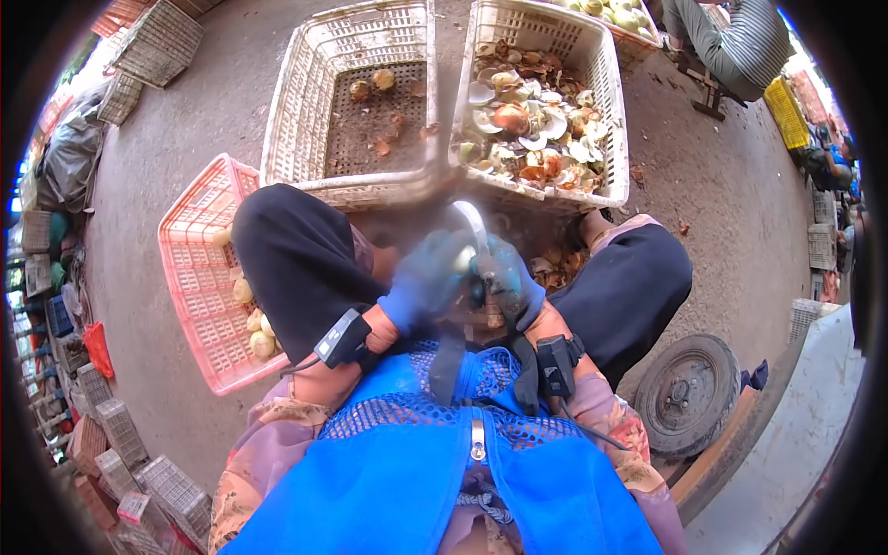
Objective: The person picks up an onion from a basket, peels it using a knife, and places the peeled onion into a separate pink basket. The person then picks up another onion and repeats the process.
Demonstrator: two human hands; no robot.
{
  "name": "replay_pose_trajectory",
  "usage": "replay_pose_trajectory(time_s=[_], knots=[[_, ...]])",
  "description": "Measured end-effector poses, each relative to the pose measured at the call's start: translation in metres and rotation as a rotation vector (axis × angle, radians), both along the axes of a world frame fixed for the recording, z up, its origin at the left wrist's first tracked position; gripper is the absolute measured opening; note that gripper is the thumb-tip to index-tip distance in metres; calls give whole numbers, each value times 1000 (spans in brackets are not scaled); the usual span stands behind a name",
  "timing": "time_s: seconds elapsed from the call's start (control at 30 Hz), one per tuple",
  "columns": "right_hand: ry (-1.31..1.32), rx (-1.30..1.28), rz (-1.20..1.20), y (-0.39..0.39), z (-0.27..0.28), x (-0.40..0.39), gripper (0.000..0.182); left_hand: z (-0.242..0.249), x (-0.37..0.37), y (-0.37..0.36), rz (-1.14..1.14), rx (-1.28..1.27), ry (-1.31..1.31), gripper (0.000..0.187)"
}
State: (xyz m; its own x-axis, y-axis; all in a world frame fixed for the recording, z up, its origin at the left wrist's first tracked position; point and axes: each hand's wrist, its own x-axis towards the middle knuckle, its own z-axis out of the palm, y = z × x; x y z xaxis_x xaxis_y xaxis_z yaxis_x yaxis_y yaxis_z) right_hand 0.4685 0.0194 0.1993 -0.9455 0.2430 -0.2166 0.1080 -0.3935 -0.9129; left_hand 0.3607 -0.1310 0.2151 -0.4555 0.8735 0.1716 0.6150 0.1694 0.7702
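My left hand (pixel 424 279), in a blue glove, is closed around a pale peeled onion (pixel 462 260), mostly hidden by the fingers and smeared by motion. My gloved right hand (pixel 514 282) grips a sickle-like curved knife (pixel 474 224) right beside the onion. Its blade arcs up and away from me, and the wooden handle's end shows below the fist. Both hands meet between my knees. Ahead on the right, a white crate (pixel 618 139) holds onion skins and cut pieces. A second white crate (pixel 282 120) to its left has a few brown onions (pixel 382 80) and loose skins.
By my left knee stands a tilted pink crate (pixel 190 296) with several pale onions (pixel 263 344). A wheel (pixel 686 396) lies near my right knee, beside a metal panel (pixel 786 444). At the upper right another person (pixel 740 46) sits near a crate of onions (pixel 622 17). Stacked crates (pixel 120 435) line the left.
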Motion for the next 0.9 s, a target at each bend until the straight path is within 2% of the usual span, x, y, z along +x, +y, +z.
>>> replay_pose_trajectory(time_s=[0.03,0.1,0.2,0.33,0.4,0.43,0.5,0.53,0.6,0.63,0.67,0.7,0.73,0.9], knots=[[-1,-1,-1,0,-2,1,27,-2,2,0,-1,-1,-1,54],[-161,-82,19,-1,-4,1,22,-9,4,1,53,22,38,54],[-193,-211,7,-3,-6,1,22,-19,5,2,127,64,43,52],[-228,-216,-34,-10,3,1,22,-19,9,10,164,132,107,47],[-83,-150,-93,-23,-17,3,26,-19,7,17,322,211,76,41],[-84,-150,-93,-23,-18,3,26,-20,7,16,321,211,75,41],[-58,114,-143,-20,-22,1,33,-24,8,15,312,253,2,37],[-16,363,-105,-10,-72,1,38,-22,5,13,304,251,1,37],[-29,367,-107,-7,-61,1,39,-18,-7,9,144,92,18,38],[-43,371,-90,-5,-49,0,40,-23,-10,10,147,95,14,38],[-43,372,-82,-5,-34,-1,40,-30,-13,12,146,44,-120,39],[-69,183,-133,-8,-17,-2,41,-35,-16,10,144,-8,-253,40],[-96,-7,-184,-10,-7,-3,42,-28,-16,10,123,-14,-227,41],[-93,-62,-136,-11,1,-2,42,-30,-18,9,188,84,-330,41]])
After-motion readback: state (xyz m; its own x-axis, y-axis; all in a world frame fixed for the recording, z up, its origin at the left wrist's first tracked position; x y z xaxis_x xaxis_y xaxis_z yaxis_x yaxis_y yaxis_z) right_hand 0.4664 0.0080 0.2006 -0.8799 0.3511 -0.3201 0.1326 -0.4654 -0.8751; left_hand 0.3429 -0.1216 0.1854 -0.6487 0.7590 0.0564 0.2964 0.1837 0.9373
